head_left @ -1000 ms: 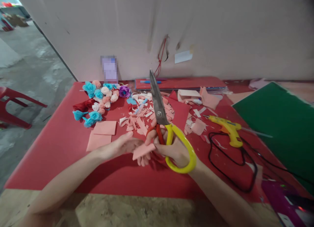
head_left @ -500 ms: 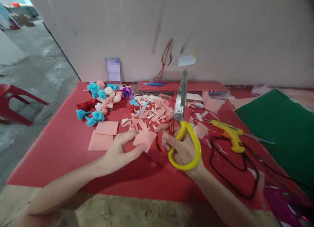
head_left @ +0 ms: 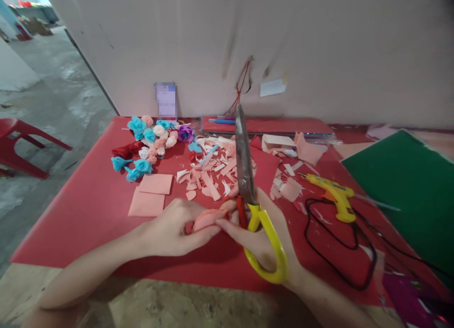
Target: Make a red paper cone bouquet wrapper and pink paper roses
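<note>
Between the thumb and fingers of my left hand (head_left: 180,228) is a pink paper piece (head_left: 210,217), folded and curved. My right hand (head_left: 264,238) has scissors (head_left: 244,162) with yellow and red handles hung on it, blades closed and pointing up. Its thumb and fingertips also pinch the right end of the paper, so both hands touch it. Beyond them lies a heap of pink and white paper scraps (head_left: 209,169). Two folded pink paper squares (head_left: 147,202) rest left of the heap, overlapping.
Paper flowers (head_left: 142,167) in blue, pink, white, red and purple lie at the back left before a propped phone (head_left: 166,101). A yellow glue gun (head_left: 333,193) with its black cord lies right, near a green sheet (head_left: 400,176). A red stool (head_left: 28,138) stands left.
My right hand has moved in to the paper and now pinches its right end. The paper has turned and curled, and the scissors have swung left with their tips tilted.
</note>
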`<state>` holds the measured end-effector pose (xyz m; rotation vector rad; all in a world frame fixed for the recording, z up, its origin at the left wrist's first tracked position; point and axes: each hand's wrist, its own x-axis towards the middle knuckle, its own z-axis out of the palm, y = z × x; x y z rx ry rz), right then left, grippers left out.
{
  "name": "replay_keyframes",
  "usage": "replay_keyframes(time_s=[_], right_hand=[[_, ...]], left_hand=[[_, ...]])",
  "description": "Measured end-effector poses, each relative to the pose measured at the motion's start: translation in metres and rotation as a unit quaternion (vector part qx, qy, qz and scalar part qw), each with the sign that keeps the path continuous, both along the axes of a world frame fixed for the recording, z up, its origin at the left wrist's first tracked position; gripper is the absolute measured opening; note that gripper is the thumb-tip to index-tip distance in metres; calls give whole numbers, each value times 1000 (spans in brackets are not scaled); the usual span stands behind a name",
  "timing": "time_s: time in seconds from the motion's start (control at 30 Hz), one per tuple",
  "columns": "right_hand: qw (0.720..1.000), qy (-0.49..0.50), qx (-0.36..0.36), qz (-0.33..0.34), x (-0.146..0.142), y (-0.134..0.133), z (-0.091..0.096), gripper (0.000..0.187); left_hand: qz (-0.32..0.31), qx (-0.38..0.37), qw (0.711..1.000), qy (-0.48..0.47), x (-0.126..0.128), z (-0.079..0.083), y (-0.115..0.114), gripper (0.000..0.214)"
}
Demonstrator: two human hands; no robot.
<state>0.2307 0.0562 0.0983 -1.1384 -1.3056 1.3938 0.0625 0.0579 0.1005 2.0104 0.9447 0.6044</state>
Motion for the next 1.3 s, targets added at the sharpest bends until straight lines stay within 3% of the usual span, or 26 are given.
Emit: replay_keyframes(time_s=[0.1,0.17,0.33,0.4,0.5,0.6,0.8,1.07,1.3], right_hand=[[1000,2,-4,-8,-1,0,0,31],[1000,26,-3,-7,-2,1,-1,26],[991,93,-10,99,-1,1,-10,20],[986,87,-23,141,0,-3,-16,29],[983,33,-44,175,2,-11,-23,18],[979,-63,-26,192,5,-16,-24,12],[960,-178,45,212,10,-16,-21,23],[944,-236,96,210,13,-20,-24,19],[936,-253,98,223,9,-13,-20,16]], left_hand=[[-26,-12,1000,6,-1,2,1,24],[-17,-20,999,-41,-3,2,1,27],[108,4,978,-179,-13,-2,4,39],[145,-10,962,-230,-16,-4,6,40],[161,-25,949,-271,-18,-5,8,39],[159,-33,948,-274,-17,-4,9,37],[156,-31,954,-255,-11,-3,9,39],[139,-39,958,-249,-11,-6,8,39],[117,-14,966,-231,-14,-3,10,36]])
